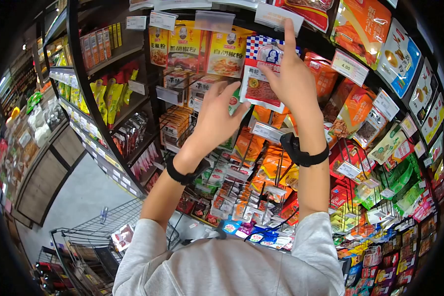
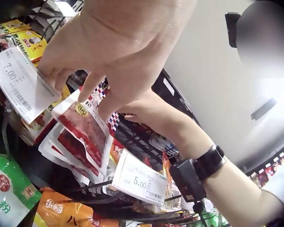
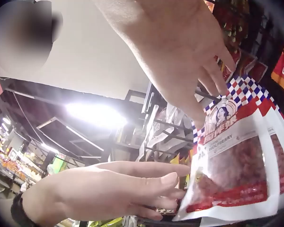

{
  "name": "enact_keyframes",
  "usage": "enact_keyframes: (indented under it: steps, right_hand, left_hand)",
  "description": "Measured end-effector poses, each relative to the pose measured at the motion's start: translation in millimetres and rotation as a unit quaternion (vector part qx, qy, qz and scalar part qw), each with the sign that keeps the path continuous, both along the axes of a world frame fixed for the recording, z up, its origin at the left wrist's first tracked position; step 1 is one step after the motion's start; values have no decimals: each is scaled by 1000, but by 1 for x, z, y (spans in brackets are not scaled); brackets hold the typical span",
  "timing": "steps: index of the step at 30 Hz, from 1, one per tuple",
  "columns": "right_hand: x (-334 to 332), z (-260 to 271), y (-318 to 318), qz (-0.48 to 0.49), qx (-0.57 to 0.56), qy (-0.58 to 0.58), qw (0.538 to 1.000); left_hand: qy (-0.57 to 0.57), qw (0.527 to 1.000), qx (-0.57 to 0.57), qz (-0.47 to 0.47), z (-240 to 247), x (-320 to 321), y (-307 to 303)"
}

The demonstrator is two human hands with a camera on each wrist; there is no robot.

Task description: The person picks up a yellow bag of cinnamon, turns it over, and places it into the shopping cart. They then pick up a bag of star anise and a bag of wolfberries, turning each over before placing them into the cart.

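In the head view a packet of dried wolfberries [image 1: 262,86], red and white with a blue checked top, hangs at the front of a rack. My right hand [image 1: 293,81] is at its upper right edge, index finger stretched up towards a price tag, thumb over the packet. My left hand [image 1: 216,118] stands by the packet's left edge with fingers extended. The right wrist view shows the wolfberry packet [image 3: 236,161] close up, my right fingertips at its top and my left hand [image 3: 109,189] beside its lower left. More such packets hang behind it.
Yellow pepper powder packets [image 1: 227,53] hang to the left. Price tags [image 1: 350,66] stick out on hooks all around. Orange and red packets [image 1: 340,108] fill the rack at right. A wire shopping cart [image 1: 89,237] stands at lower left, near a side shelf [image 1: 116,59].
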State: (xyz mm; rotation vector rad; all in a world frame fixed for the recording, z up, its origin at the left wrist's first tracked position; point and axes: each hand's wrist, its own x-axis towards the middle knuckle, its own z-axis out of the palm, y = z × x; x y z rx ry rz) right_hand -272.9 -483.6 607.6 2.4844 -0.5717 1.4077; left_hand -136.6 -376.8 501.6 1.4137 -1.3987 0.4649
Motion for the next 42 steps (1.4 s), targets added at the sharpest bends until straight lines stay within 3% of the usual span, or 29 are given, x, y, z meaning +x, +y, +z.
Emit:
enact_keyframes:
  steps: [9, 11, 13, 14, 17, 18, 20, 23, 24, 25, 26, 29, 31, 33, 35, 37, 39, 42]
  right_hand:
    - [5, -19, 17, -28, -15, 5, 999]
    - [8, -27, 19, -36, 4, 0, 999]
    - [14, -40, 10, -52, 3, 4, 999]
    - [16, -41, 16, -59, 22, 16, 998]
    - [26, -44, 32, -89, 67, 83, 990]
    - [29, -48, 36, -79, 34, 97, 992]
    - [37, -62, 36, -6, 8, 94, 996]
    - [52, -94, 52, 83, 3, 39, 996]
    - [61, -109, 65, 98, 69, 23, 992]
    - [64, -124, 79, 101, 137, 11, 985]
    - [70, -143, 87, 114, 162, 10, 980]
    - [84, -205, 91, 225, 145, 85, 960]
    - [106, -240, 117, 230, 117, 122, 958]
    - [116, -295, 127, 245, 242, 161, 925]
    - [122, -350, 143, 257, 334, 216, 881]
    - [126, -400, 161, 278, 415, 281, 819]
    - [122, -444, 179, 244, 464, 388, 758]
    - [87, -523, 184, 215, 461, 520, 686]
  left_hand:
    - [49, 993, 36, -97, -29, 1, 86]
    - [103, 985, 45, -134, -47, 13, 105]
    - [172, 967, 75, -174, -77, 30, 130]
    - [279, 931, 112, -209, -97, 35, 142]
    - [418, 869, 185, -188, -152, 47, 173]
    - [440, 858, 192, -180, -173, 50, 184]
    - [451, 853, 212, -153, -222, 64, 204]
    - [588, 777, 137, -177, -309, 88, 234]
    - [621, 761, 100, -159, -335, 96, 245]
    - [618, 775, 109, -65, -363, 102, 257]
    - [670, 734, 110, -2, -377, 107, 270]
    - [744, 658, 50, 105, -425, 121, 317]
    - [763, 627, 28, 156, -457, 124, 345]
    - [791, 575, 33, 205, -479, 124, 368]
    - [818, 524, 60, 229, -534, 127, 394]
    - [836, 479, 91, 250, -568, 128, 420]
    - [824, 466, 89, 309, -617, 125, 447]
    - [846, 376, 86, 368, -643, 123, 472]
